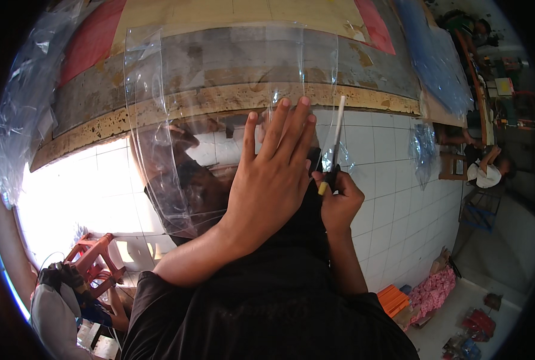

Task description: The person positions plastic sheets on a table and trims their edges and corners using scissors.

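Observation:
A large clear plastic sheet (150,78) lies over the table's near edge and hangs down in front of me, with folds along its left side. My left hand (273,162) rests flat on this plastic, fingers stretched out and spread toward the table edge. To the right of it, my right hand (342,201) grips what look like scissors (340,120) by the black and yellow handle. Their long pale blade points up and away from me, beside the sheet's right edge. My fingers partly hide the handle.
The table (231,51) has a worn edge. Clear plastic (24,114) hangs at the left, and more plastic (438,66) lies at the right. A red stool (96,258) stands lower left near a person. Other people sit at far right. Orange items (393,300) lie lower right.

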`<act>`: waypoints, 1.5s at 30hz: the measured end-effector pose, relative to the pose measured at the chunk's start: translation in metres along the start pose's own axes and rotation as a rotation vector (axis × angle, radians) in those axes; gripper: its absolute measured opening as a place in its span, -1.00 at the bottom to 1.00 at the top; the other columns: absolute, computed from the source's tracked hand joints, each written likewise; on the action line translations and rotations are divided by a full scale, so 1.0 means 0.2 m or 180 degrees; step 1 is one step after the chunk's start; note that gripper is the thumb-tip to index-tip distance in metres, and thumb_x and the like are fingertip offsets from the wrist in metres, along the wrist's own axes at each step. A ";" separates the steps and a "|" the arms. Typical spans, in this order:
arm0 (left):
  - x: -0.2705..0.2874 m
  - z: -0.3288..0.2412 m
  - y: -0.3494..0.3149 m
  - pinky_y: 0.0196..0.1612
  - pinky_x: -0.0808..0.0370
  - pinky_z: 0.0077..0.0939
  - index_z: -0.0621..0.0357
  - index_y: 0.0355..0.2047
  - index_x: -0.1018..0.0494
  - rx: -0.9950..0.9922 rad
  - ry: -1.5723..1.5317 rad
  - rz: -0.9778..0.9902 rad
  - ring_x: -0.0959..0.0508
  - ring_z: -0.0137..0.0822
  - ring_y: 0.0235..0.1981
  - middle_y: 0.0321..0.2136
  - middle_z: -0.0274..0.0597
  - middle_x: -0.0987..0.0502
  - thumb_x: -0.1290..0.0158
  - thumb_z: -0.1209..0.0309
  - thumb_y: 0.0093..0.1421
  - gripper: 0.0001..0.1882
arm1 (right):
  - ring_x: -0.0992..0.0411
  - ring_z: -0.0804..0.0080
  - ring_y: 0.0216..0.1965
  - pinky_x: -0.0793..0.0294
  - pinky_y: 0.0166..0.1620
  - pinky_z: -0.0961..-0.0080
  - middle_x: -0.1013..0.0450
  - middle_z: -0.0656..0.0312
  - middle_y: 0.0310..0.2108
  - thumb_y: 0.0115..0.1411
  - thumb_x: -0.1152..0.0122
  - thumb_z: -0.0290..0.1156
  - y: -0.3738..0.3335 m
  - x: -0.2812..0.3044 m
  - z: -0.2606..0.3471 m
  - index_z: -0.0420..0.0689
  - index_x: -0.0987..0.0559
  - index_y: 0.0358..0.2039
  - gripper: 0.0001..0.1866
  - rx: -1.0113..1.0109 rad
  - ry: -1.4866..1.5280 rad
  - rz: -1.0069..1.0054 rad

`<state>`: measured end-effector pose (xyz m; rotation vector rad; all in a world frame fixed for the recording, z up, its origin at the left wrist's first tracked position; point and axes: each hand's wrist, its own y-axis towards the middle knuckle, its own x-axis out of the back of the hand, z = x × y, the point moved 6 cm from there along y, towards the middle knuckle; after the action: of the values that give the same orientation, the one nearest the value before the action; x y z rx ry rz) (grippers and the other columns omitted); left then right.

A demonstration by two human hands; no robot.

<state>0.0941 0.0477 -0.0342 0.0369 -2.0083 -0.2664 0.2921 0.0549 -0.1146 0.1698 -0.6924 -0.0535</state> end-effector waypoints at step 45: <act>0.23 0.15 0.10 0.34 -0.31 -0.03 0.06 0.30 -0.45 0.0030 0.0321 0.0118 -0.35 -0.06 0.38 0.42 -0.19 -0.33 -0.20 0.44 0.21 -0.40 | -0.65 0.42 -0.19 -0.70 -0.07 0.47 -0.60 0.19 -0.24 0.19 -0.40 -0.75 0.00 -0.37 0.09 -0.20 -0.53 -0.17 -0.72 -0.1345 0.3390 0.1657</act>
<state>0.0492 0.0657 -0.0016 0.0185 -1.9080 -0.2271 0.2249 0.0608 -0.1478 -0.3813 0.3612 0.3691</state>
